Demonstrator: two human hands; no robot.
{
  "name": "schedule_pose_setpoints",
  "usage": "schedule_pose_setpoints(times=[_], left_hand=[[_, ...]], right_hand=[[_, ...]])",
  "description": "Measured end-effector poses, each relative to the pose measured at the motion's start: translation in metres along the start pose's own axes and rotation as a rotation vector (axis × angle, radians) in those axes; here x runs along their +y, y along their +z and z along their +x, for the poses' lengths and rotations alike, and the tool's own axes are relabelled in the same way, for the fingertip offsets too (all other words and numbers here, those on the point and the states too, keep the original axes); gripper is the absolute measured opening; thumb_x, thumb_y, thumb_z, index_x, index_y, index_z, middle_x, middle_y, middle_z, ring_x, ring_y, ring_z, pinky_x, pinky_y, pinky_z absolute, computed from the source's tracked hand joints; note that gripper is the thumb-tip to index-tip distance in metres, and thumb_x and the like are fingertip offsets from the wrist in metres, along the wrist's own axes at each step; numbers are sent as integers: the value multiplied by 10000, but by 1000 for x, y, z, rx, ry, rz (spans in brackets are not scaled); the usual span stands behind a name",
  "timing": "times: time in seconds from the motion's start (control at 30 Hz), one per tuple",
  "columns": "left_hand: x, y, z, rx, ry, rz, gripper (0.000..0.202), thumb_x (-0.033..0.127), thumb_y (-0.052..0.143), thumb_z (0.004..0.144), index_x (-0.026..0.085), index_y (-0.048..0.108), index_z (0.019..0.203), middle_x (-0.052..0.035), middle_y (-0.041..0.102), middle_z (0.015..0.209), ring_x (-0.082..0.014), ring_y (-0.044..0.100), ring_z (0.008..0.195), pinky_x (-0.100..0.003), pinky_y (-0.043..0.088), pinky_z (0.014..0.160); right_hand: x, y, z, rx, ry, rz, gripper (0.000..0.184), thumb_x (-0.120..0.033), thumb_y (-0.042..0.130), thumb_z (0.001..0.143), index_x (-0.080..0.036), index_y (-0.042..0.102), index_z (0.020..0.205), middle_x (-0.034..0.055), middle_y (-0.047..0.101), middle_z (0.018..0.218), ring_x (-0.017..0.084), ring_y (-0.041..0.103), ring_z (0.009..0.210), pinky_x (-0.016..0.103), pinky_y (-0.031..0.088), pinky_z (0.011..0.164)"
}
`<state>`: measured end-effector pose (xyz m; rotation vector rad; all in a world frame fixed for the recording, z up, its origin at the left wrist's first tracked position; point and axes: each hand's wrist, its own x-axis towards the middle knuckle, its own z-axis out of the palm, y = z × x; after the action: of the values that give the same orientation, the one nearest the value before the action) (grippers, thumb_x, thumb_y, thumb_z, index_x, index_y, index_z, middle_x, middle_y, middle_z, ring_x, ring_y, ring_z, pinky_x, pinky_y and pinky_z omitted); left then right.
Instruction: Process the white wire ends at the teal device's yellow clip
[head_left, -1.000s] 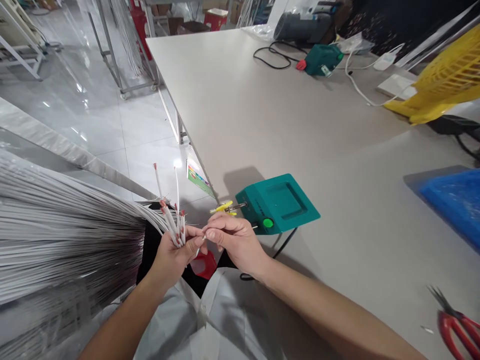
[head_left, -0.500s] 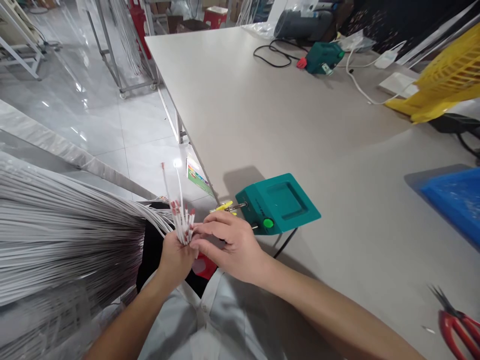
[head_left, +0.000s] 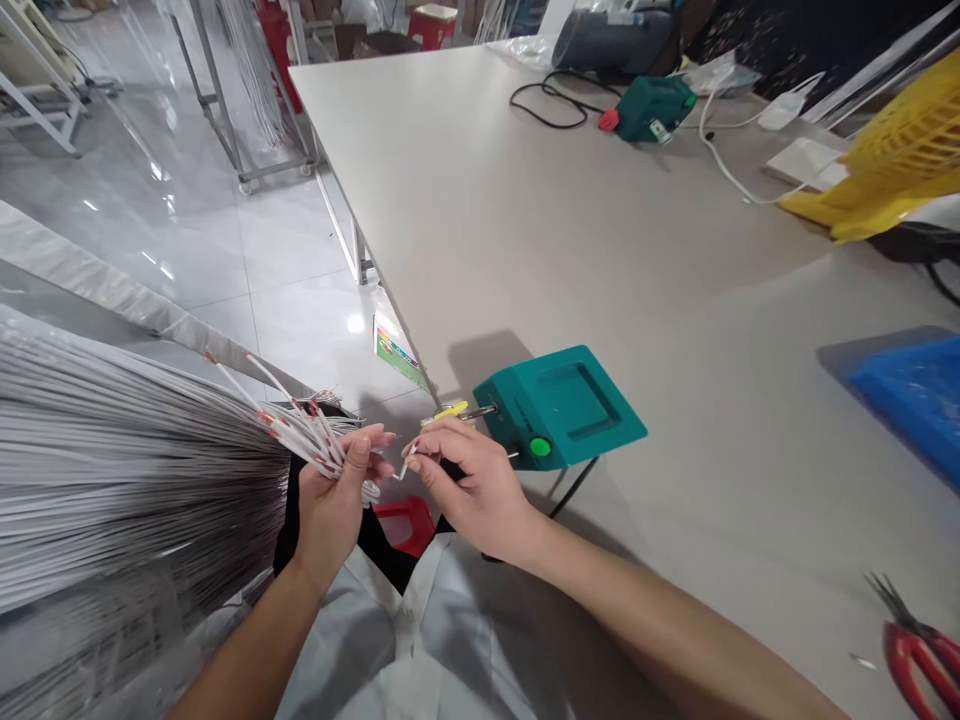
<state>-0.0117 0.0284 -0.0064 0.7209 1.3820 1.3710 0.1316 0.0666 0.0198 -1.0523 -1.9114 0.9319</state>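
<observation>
A small bundle of white wires point(head_left: 311, 440) with reddish tips lies across my left hand point(head_left: 337, 505), held in its palm and under the thumb, with the tips pointing up and left. My right hand point(head_left: 476, 475) pinches the end of one white wire point(head_left: 405, 464) between thumb and fingertips, just right of the left hand. Close beyond the right hand, a green device point(head_left: 566, 405) with a green button sits at the table's edge. Yellow-handled clips point(head_left: 448, 412) are attached to its left side.
A thick mass of long white wires point(head_left: 135, 470) hangs at my left. On the table point(head_left: 540, 220) are red-handled scissors or pliers point(head_left: 911, 650), a blue plastic item point(head_left: 919, 405), a yellow fan-like frame point(head_left: 892, 165) and another green device point(head_left: 652, 110). A red stool point(head_left: 409, 525) stands below.
The bundle has tipped from upright to leaning left in my left hand. The right hand now holds one wire's end slightly apart from the bundle.
</observation>
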Motion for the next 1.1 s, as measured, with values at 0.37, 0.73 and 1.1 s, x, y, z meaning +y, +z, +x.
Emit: schedule_pose_setpoints(times=[0.37,0.73,1.1], left_hand=[[6,11,-7,-59,-4,220,241,307,609,766,147,708,916,50,476,465,-73,394,420,-207,332,413],[13,14,-9,-54,-21,235,139,289,691,671,159,719,712,53,462,411,-85,382,403,-222,306,406],[3,2,-9,-107,-103,80,205,339,636,741,136,662,738,6,596,557,-54,380,409,-193,305,388]], right_hand=[[3,1,-7,82,-120,-132,262,-87,455,785,-192,637,943,75,617,872,170,575,803,311,493,698],[0,2,-1,104,-21,-11,138,-170,523,807,-190,652,763,43,621,734,152,582,719,275,486,644],[3,-5,-1,46,-136,-112,143,-165,493,821,-188,631,847,63,622,815,164,579,787,301,491,703]])
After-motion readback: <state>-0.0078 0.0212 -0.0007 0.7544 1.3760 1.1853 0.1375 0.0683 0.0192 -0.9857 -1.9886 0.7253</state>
